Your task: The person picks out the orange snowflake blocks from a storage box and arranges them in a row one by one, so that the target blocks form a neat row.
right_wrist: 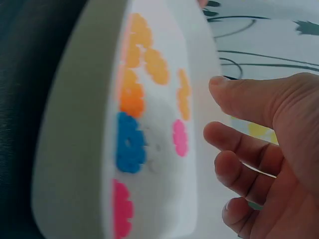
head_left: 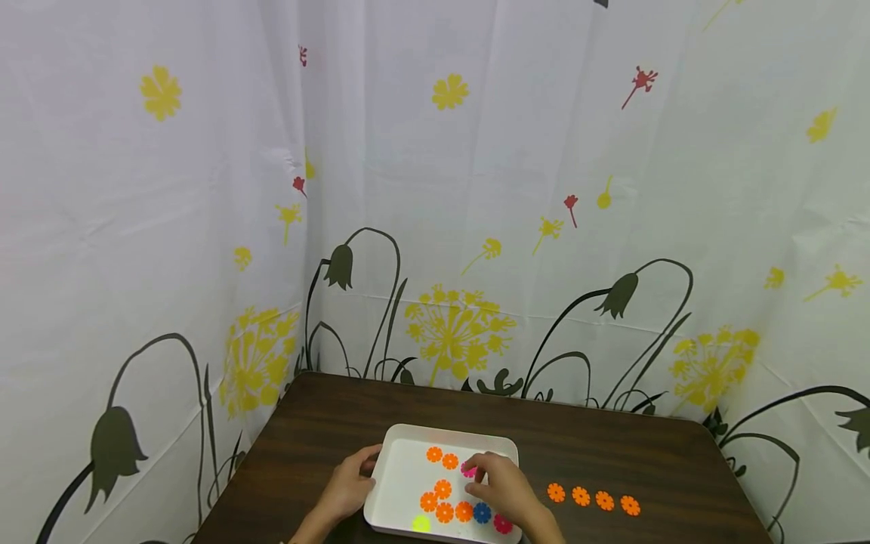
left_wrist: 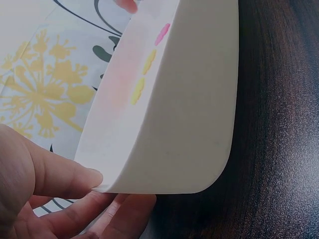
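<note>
A shallow white tray lies on the table in the head view. My left hand grips its left side; in the left wrist view the thumb rests on the rim with fingers under it. Over the tray's right part hovers my right hand, its fingers loosely bent. The right wrist view shows nothing between that thumb and those fingers. Nearest the fingertips is a pink flower-shaped disc. Also inside the tray are several orange discs, a blue disc, a magenta disc and a yellow-green disc.
Several orange flower discs form a row on the dark wooden table, right of the tray. Behind and to the left of the table hangs a white curtain printed with flowers.
</note>
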Demonstrator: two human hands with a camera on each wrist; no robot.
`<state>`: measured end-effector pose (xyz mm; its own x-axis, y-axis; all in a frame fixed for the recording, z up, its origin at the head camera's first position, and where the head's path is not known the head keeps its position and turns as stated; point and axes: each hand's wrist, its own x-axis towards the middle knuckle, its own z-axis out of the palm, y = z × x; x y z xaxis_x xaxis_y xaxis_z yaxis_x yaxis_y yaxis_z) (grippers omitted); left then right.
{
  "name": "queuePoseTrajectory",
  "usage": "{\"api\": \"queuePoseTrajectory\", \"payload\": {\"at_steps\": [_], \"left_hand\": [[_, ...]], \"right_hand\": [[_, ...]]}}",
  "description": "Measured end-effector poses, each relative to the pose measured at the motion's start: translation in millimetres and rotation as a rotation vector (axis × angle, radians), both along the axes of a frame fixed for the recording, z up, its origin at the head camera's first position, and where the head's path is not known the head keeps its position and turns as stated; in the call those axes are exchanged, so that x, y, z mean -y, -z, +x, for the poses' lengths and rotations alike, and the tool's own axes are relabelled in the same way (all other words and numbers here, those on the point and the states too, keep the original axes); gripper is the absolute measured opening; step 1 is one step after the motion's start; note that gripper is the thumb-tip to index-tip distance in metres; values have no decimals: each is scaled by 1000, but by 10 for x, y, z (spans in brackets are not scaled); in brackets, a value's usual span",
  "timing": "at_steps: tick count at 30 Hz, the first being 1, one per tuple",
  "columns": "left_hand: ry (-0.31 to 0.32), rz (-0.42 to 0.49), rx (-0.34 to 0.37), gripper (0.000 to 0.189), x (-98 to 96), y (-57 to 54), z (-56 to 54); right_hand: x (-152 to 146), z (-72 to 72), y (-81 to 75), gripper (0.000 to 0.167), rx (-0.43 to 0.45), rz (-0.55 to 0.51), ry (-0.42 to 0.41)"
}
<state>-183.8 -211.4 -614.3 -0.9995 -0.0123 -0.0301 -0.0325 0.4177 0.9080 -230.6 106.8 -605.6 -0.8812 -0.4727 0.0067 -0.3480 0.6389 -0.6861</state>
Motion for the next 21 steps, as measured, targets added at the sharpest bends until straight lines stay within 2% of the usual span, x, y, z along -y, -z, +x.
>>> {"api": "queuePoseTrajectory", "payload": {"at_steps": [6,16,21], "left_hand": [[-2,1,5,66,-7,5,-4],[9,8,4,66,8,-3,6],[13,10,-2,65,9,6,6]], "right_hand": [[44,6,56,23,-18,28,-21],[117,40,105,21,41,64,-53],[131,64,195,27,-14,101,-74]]}}
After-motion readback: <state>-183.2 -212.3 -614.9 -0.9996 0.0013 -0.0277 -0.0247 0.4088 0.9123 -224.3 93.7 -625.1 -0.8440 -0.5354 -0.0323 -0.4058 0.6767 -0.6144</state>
